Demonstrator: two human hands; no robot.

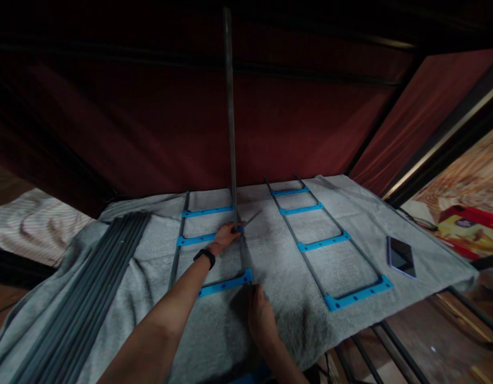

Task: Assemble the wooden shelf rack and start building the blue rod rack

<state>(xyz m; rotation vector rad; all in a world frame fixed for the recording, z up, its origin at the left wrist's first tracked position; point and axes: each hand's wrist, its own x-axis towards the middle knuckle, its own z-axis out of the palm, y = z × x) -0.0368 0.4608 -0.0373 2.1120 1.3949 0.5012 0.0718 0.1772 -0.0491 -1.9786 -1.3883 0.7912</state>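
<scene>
My left hand (224,238), with a black band on its wrist, is closed round the lower end of a long grey metal tube (230,106) that rises toward the red wall. It is beside the right end of a blue crosspiece (196,239) on a ladder-like frame of grey tubes. Just below the corner of the nearest blue crosspiece (224,284), my right hand (262,314) has its fingers curled together; whatever is between them is hidden. A second ladder-like frame (324,242) with blue crosspieces lies flat to the right.
A bundle of grey tubes (86,288) lies at the left on the grey cloth (286,325). A phone (401,256) rests near the right edge. Dark red panels (150,128) in black framing close off the back. A red and yellow package (470,229) is beyond the table.
</scene>
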